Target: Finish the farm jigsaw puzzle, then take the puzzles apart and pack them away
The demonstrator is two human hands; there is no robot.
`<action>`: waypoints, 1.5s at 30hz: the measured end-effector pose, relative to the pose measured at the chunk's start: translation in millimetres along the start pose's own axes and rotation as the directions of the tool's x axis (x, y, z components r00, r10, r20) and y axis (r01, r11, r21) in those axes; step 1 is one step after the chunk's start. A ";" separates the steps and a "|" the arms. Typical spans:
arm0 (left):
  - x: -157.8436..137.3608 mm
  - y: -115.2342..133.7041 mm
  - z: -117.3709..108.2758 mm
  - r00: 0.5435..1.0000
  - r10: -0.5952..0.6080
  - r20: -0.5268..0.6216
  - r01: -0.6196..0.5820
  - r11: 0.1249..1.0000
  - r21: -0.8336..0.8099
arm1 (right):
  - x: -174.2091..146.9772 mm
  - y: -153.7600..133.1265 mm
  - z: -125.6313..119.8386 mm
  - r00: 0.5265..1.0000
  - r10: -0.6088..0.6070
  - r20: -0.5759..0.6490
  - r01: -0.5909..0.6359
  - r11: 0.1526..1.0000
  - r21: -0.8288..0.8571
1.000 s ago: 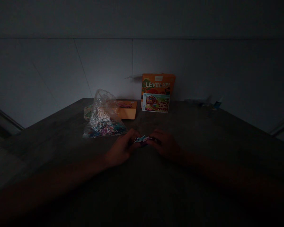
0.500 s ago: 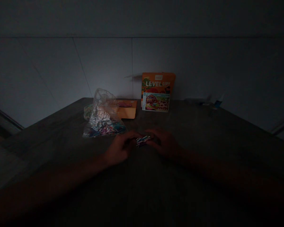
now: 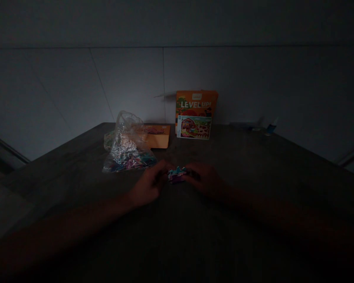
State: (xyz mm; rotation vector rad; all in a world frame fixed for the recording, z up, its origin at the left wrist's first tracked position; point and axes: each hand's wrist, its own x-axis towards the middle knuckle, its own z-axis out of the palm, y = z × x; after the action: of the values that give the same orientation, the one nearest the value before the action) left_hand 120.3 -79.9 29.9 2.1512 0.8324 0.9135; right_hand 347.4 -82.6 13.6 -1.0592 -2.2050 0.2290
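Dim light covers the whole scene. Between my two hands, at the middle of the table, is a small stack of jigsaw puzzle pieces [image 3: 177, 175], teal on top and purple below. My left hand [image 3: 149, 184] grips its left side with thumb and fingers closed. On the opposite side, my right hand [image 3: 205, 179] pinches the stack's right edge. Fingertips partly hide the ends of the pieces. Behind my left hand a clear plastic bag [image 3: 126, 147] holds several more colourful puzzle pieces.
An orange box [image 3: 197, 98] marked "LEVEL UP!" stands against the wall, a farm picture card [image 3: 194, 127] leaning on it. An open orange box part [image 3: 157, 139] lies behind the bag. Small blue and white items [image 3: 270, 129] sit at the dark table's [image 3: 238, 153] far right edge.
The stack has turned between my fingers, so its teal and purple faces now show instead of mostly thin edges. Both hands stay in nearly the same place.
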 end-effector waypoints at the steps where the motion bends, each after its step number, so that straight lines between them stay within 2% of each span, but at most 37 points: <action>1: 0.2 0.2 -0.4 1.000 0.011 0.014 -0.011 1.000 0.017 | 0.2 0.7 0.5 1.000 0.014 -0.001 -0.014 1.000 0.011; 6: 0.3 -0.6 -1.1 0.995 0.075 0.067 -0.080 0.993 0.081 | -0.1 2.8 0.4 1.000 -0.012 0.000 0.012 1.000 0.022; 10: -0.9 -3.9 0.8 0.998 -0.011 0.067 0.009 1.000 0.029 | -0.2 1.5 -1.7 0.999 -0.040 0.009 0.040 0.998 0.038; 16: 0.5 -8.1 2.5 0.993 -0.095 -0.072 0.103 0.989 0.110 | 0.7 0.2 -1.2 0.999 0.033 -0.015 -0.032 0.998 0.050; 22: 1.6 -11.0 0.3 0.972 -0.084 -0.221 0.088 0.996 0.009 | 0.1 -0.6 -2.4 0.999 0.038 0.016 -0.039 0.995 0.093; 26: 0.6 -7.3 -0.8 0.995 -0.031 -0.090 0.036 0.998 0.044 | -0.8 -2.5 -4.0 0.998 -0.047 0.043 0.041 0.990 0.138; 29: 0.9 -3.6 -0.5 1.000 -0.022 -0.019 0.023 0.999 0.047 | -0.9 -4.1 -4.4 0.998 -0.040 0.042 0.034 0.988 0.149; 33: 2.6 -4.8 0.5 0.995 -0.056 -0.083 0.056 0.998 0.004 | -0.1 -4.5 -4.0 0.999 0.007 0.044 -0.013 0.991 0.133; 37: 5.0 -9.2 0.5 0.975 -0.126 -0.181 0.118 0.991 -0.055 | 1.1 -2.0 -3.2 0.996 0.086 -0.026 -0.083 0.991 0.109; 41: 6.7 -14.0 0.4 0.963 -0.224 -0.148 0.197 0.965 -0.175 | 1.8 -0.3 -3.3 0.988 0.149 -0.048 -0.144 0.985 0.093; 45: 7.0 -18.1 1.4 0.965 -0.235 -0.116 0.207 0.954 -0.215 | 1.6 -1.7 -4.1 0.988 0.153 -0.023 -0.149 0.983 0.109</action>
State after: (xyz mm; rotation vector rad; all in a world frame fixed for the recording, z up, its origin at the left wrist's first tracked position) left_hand 119.9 -64.5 18.1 1.7949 0.9840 0.9945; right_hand 348.2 -83.0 18.2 -1.1635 -2.0617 0.3904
